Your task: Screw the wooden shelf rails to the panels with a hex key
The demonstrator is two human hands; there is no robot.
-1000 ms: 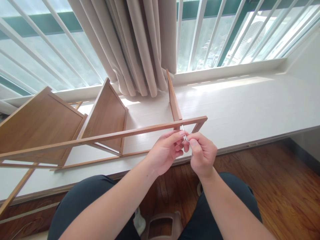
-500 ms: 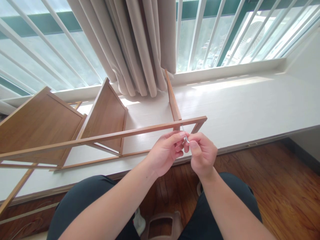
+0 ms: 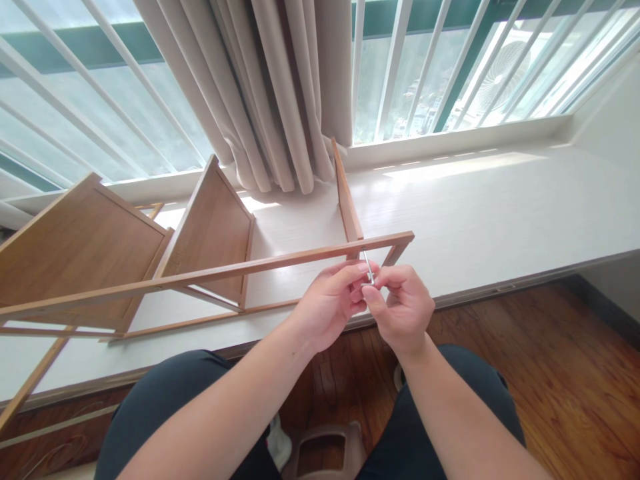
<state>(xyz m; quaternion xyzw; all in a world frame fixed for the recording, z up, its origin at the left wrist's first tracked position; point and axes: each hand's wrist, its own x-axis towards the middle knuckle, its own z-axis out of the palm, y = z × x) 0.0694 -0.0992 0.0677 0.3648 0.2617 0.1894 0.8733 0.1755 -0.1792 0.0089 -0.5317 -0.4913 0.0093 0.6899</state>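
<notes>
The small silver metal hex key (image 3: 368, 266) stands with its upper tip in the front face of the long, thin wooden rail (image 3: 280, 261) of the bamboo shelf frame, close to the rail's right end and just under the joint with the short upright wooden crosspiece (image 3: 345, 193). The long axis of the key runs from that joint down and slightly toward the person, so its lower end comes into the fingers. Both hands meet at this lower end, directly below the rail. The left hand (image 3: 333, 303) touches the key from the left side with curled fingertips, and the right hand (image 3: 403, 307) pinches it from the right between thumb and forefinger; the right hand seems to have the firmer grip. Both hands are equally near to the joint. The frame lies on its side on the white tabletop (image 3: 500, 207) before the window, with two brown wooden shelf panels (image 3: 210, 230) leaning at the left and the beige curtain (image 3: 280, 93) behind.
</notes>
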